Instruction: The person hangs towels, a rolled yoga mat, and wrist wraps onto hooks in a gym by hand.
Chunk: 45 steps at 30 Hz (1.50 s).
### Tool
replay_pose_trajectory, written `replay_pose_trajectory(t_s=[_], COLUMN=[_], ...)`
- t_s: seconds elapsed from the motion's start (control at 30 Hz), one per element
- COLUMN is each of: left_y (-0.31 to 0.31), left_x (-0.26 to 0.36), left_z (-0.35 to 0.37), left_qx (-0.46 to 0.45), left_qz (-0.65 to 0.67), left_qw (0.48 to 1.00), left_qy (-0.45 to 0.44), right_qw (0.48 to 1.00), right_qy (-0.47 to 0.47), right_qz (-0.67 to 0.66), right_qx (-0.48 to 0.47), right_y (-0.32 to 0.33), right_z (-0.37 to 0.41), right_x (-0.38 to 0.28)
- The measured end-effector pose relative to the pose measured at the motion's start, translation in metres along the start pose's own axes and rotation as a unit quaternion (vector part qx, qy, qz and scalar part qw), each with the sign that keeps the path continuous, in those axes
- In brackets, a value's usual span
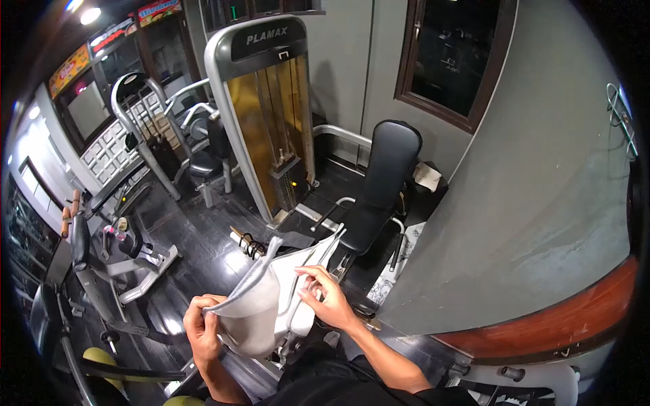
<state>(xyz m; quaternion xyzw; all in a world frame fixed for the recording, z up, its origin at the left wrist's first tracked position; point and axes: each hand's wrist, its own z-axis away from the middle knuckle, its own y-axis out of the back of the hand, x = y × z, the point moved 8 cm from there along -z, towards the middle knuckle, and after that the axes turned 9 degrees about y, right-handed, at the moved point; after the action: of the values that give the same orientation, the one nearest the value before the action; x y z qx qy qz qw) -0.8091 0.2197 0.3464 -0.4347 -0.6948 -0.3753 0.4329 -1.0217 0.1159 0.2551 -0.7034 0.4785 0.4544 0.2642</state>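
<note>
A white cloth with grey edging (254, 328) hangs in folds in front of me, low in the middle of the view. My left hand (204, 330) pinches its left corner between thumb and fingers. Over the right part of the cloth is my right hand (326, 299), its fingers half curled and apart; whether the fingertips touch the fabric is hard to see. The upper edges of the cloth stand up in points, and its far side is partly hidden behind the near fold.
A tall weight-stack machine (261, 122) stands ahead, with a black padded seat (369, 227) to its right. Other exercise machines (101, 264) fill the left side. A grey wall (528, 203) curves along the right, above a reddish-brown panel (548, 314). A white cloth (426, 176) lies behind the seat.
</note>
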Motion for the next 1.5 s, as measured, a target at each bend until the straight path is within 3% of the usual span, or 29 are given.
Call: replay_pose_trajectory(t_s=[0.03,0.13,0.23,0.27,0.3,0.4,0.5,0.57,0.6,0.63,0.7,0.73,0.77,0.9,0.97,1.03,1.1,1.17,1.33,1.5], left_y=[-0.006,-0.029,-0.055,-0.066,-0.079,-0.12,-0.153,-0.177,-0.19,-0.196,-0.209,-0.215,-0.222,-0.24,-0.252,-0.265,-0.282,-0.3,-0.333,-0.345], left_x=[0.005,0.012,0.0,-0.003,-0.004,-0.002,0.009,0.02,0.038,0.043,0.047,0.047,0.054,0.09,0.102,0.118,0.138,0.155,0.182,0.185], left_z=[0.006,0.028,0.052,0.06,0.068,0.086,0.099,0.107,0.106,0.109,0.118,0.121,0.125,0.124,0.118,0.111,0.103,0.094,0.068,0.036], left_qx=[-0.012,-0.052,-0.092,-0.114,-0.138,-0.189,-0.231,-0.282,-0.258,-0.266,-0.278,-0.275,-0.283,-0.248,-0.224,-0.278,-0.325,-0.346,-0.418,-0.477], left_qz=[0.009,0.048,0.076,0.058,0.041,0.081,0.075,0.008,0.062,0.065,-0.02,-0.025,-0.021,-0.024,-0.018,-0.034,-0.041,-0.028,0.006,-0.07], left_qw=[1.0,0.997,0.988,0.985,0.981,0.966,0.957,0.952,0.963,0.961,0.959,0.96,0.958,0.968,0.964,0.955,0.938,0.925,0.887,0.847], left_qy=[0.001,0.041,0.095,0.113,0.132,0.154,0.16,0.119,0.047,0.045,0.051,0.05,0.046,-0.031,-0.139,-0.099,-0.111,-0.153,-0.198,-0.224], right_qw=[1.0,0.967,0.958,0.941,0.95,0.935,0.924,0.943,0.946,0.944,0.958,0.949,0.949,0.951,0.951,0.954,0.95,0.958,0.884,0.844], right_qy=[0.004,0.011,0.06,0.003,0.081,0.009,0.032,0.069,0.121,0.173,0.059,0.089,0.129,0.132,0.132,0.104,0.092,0.09,0.131,0.161], right_qz=[-0.002,-0.243,-0.257,-0.306,-0.26,-0.344,-0.379,-0.324,-0.3,-0.273,-0.197,-0.197,-0.177,-0.069,-0.004,0.035,0.036,0.141,0.203,0.285], right_qx=[-0.006,-0.072,-0.116,-0.142,-0.154,-0.088,-0.047,-0.009,0.025,0.059,0.198,0.229,0.226,0.271,0.28,0.279,0.295,0.232,0.4,0.424], right_y=[-0.001,-0.013,-0.009,-0.005,0.007,0.033,0.068,0.087,0.102,0.118,0.151,0.166,0.178,0.212,0.225,0.237,0.236,0.243,0.27,0.29], right_z=[-0.001,0.009,0.02,0.031,0.036,0.073,0.106,0.124,0.132,0.143,0.176,0.187,0.195,0.215,0.224,0.224,0.213,0.216,0.219,0.211], right_x=[-0.006,-0.033,-0.055,-0.063,-0.078,-0.075,-0.094,-0.101,-0.112,-0.123,-0.127,-0.137,-0.149,-0.201,-0.22,-0.237,-0.261,-0.264,-0.3,-0.34])
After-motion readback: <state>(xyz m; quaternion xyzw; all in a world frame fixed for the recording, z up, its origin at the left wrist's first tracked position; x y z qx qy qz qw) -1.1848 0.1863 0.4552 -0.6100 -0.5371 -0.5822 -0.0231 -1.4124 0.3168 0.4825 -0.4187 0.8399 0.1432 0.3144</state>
